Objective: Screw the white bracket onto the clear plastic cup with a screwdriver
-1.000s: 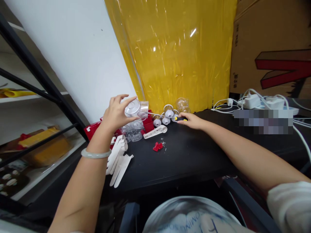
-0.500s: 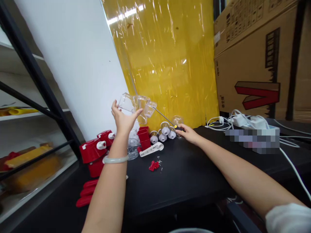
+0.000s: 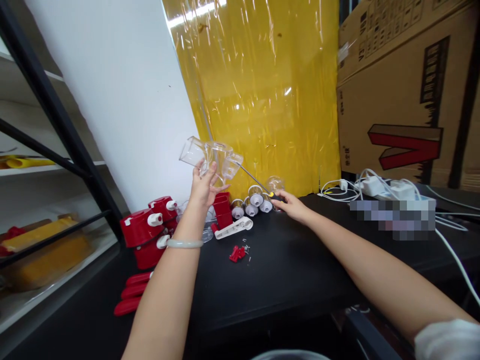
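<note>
My left hand (image 3: pixel 205 185) grips a clear plastic housing (image 3: pixel 219 156) from below, holding it tilted above the black table. In my right hand (image 3: pixel 290 205) is a screwdriver (image 3: pixel 257 181) with a black and yellow handle. Its long shaft points up and left, and the tip meets the housing's right end; whether a screw is there I cannot make out. Below lie a white lever-like part (image 3: pixel 235 228), small red plastic pieces (image 3: pixel 237 253) and several loose screws (image 3: pixel 246 247). A red rectangular container (image 3: pixel 222 210) stands just behind the white part.
White-capped cylinders (image 3: pixel 256 196) are stacked at the back, beside a clear dome (image 3: pixel 275 184). Red housings (image 3: pixel 142 227) and red handles (image 3: pixel 129 299) occupy the left. White cables and a power strip (image 3: pixel 407 192) lie at right, before a large cardboard box (image 3: pixel 393 110).
My left hand has shifted from the housing's left end to under its middle, fingers now wrapped from below. The screwdriver tip stays at the housing's right end.
</note>
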Available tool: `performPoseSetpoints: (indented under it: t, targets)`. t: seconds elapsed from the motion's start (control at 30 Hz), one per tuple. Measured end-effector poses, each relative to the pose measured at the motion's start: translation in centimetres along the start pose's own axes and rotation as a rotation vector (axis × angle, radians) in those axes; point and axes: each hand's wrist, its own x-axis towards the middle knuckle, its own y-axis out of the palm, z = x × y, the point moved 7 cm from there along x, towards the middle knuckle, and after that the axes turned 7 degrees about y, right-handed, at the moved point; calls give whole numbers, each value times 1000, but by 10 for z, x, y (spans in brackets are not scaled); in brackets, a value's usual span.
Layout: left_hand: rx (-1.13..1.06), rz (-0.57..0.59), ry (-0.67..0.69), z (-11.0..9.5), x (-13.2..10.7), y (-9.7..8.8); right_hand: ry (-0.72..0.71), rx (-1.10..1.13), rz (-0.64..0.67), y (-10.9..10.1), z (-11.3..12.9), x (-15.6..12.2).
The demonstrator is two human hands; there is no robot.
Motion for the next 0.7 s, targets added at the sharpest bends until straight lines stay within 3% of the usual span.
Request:
performPoseSetpoints:
  t: [0.17, 0.33, 0.53, 0.7]
  targets:
    - [-93, -92, -72, 16, -2, -1, 27, -34, 1, -1, -4, 0]
    - [-102, -88, -124, 29, 1, -1, 44, -78, -4, -2, -7, 2]
    - [-201, -1, -104, 33, 0, 6, 53, -57, -19, -3, -5, 1]
    - [-295, -82, -179, 45, -8, 9, 60, -79, -2, -1, -8, 1]
